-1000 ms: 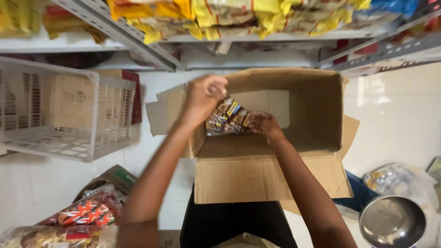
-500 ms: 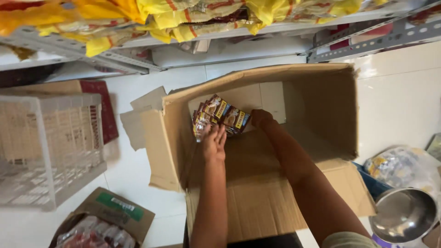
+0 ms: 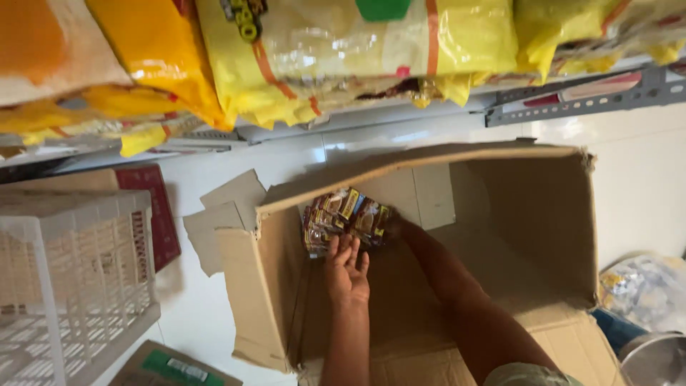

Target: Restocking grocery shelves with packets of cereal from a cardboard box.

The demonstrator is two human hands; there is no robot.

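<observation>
Nearest the camera, at the bottom edge, a low carton (image 3: 168, 368) with a green label lies on the white floor (image 3: 193, 307), and a steel bowl (image 3: 654, 361) shows at the lower right beside a clear bag (image 3: 643, 289). Just beyond, both forearms reach into a big cardboard box (image 3: 550, 214) lying open on its side, its flaps spread on the tiles. The left hand (image 3: 348, 268) is open, fingers spread and palm flat against the lower edge of a bundle of small brown sachets (image 3: 346, 218). The right hand (image 3: 393, 229) is mostly hidden behind that bundle; it touches the right end, but whether it grips cannot be told. The sachets sit at the back left corner of the box, pressed against its inner wall; the rest of the box shows bare cardboard. Left of the box stands a white plastic crate (image 3: 86, 286) with slotted walls, and nothing can be made out inside it. A dark red flat thing (image 3: 153, 214) leans behind the crate. Farthest off, grey metal shelves (image 3: 593, 96) carry large yellow bags (image 3: 343, 57), which overhang the shelf edge across the top of the view.
</observation>
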